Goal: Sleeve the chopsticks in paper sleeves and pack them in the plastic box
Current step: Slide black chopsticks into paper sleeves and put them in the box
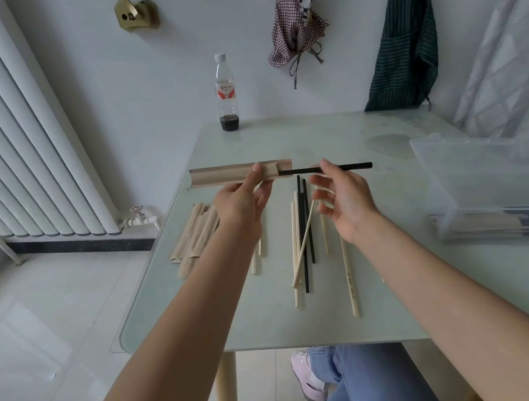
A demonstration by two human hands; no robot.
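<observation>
My left hand (pixel 243 200) grips a brown paper sleeve (pixel 217 175), held level above the table. A black chopstick (pixel 351 165) sticks out of the sleeve's right end, and my right hand (pixel 342 196) pinches it between thumb and forefinger. Loose pale wooden chopsticks (pixel 296 244) and black chopsticks (pixel 303 229) lie scattered below my hands. A stack of empty paper sleeves (pixel 192 237) lies at the table's left edge. The clear plastic box (pixel 496 184) stands at the right with sleeved chopsticks inside, its lid raised.
The glass table (pixel 405 264) ends close on the left. A plastic bottle (pixel 225 93) with dark liquid stands at the far edge. A radiator is at the left, aprons hang on the wall, and my knees show under the front edge.
</observation>
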